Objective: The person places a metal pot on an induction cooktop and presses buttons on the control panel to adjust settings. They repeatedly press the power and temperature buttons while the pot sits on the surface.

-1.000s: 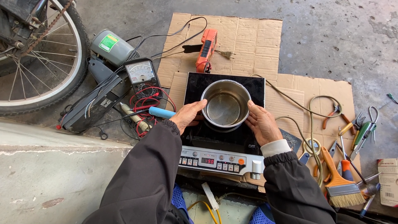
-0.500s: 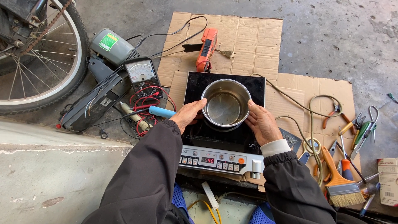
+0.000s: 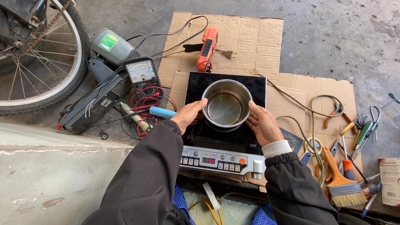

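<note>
Nothing has shifted since a moment ago: your left hand (image 3: 188, 115) and right hand (image 3: 262, 123) still cup the steel pot (image 3: 227, 103) between open palms, pressing its sides, not lifting. It sits on the black cooktop (image 3: 246, 89); a paintbrush (image 3: 339, 183) lies off to your right.

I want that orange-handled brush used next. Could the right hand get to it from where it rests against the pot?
Probably yes. The right hand rests against the steel pot; the orange-handled brush lies on that side on the cardboard, with only a loose cable between.
</note>
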